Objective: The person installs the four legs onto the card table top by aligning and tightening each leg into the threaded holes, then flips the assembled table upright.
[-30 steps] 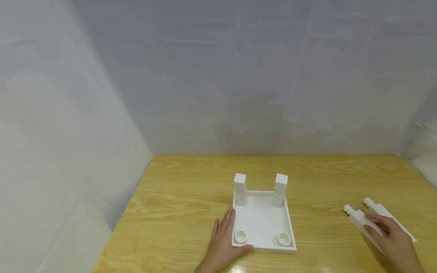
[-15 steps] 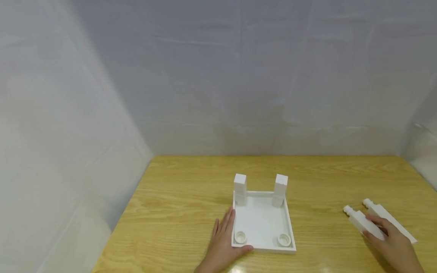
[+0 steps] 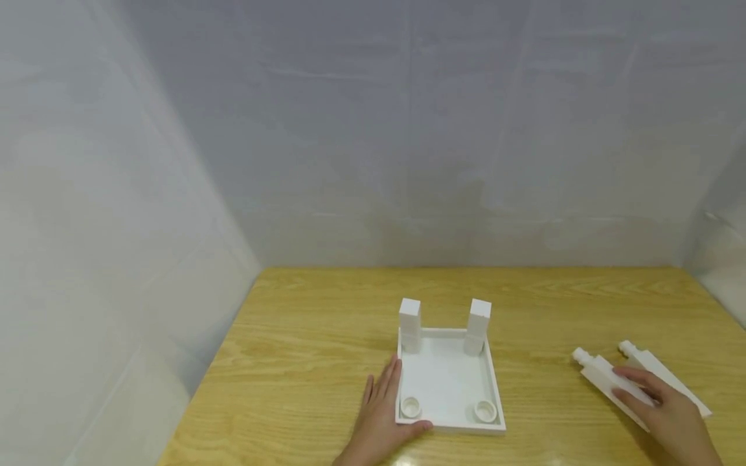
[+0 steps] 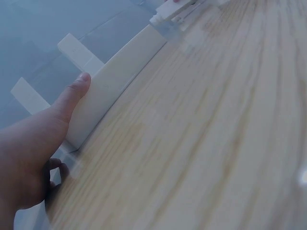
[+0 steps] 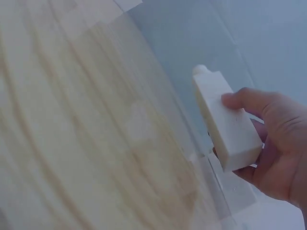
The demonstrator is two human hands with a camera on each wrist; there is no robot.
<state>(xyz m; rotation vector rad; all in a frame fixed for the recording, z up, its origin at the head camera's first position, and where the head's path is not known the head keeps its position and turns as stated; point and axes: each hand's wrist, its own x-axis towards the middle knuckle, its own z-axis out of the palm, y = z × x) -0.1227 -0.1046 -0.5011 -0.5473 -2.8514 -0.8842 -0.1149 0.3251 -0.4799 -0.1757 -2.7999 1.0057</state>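
Observation:
A white square tray-like tabletop (image 3: 445, 382) lies on the table, rimmed on all sides. Two square legs (image 3: 410, 327) stand upright at its far corners, and round sockets (image 3: 485, 410) sit in both near corners. My left hand (image 3: 375, 414) rests against the near left corner, fingers fairly straight along the left side and thumb on the front wall. To the right, my right hand (image 3: 670, 414) grips a white square leg (image 5: 228, 120) with a knobbed end, thumb on one face and fingers on the opposite side. The hand hides part of that leg.
Another white leg (image 3: 670, 375) with the same knobbed end lies on the wooden table (image 3: 315, 349) just beyond the right hand. Pale sheeting (image 3: 373, 162) hangs behind the table and at both sides.
The right hand has tightened on the leg and shifted it slightly left, apparently lifting it. The left hand and the tabletop have stayed in place.

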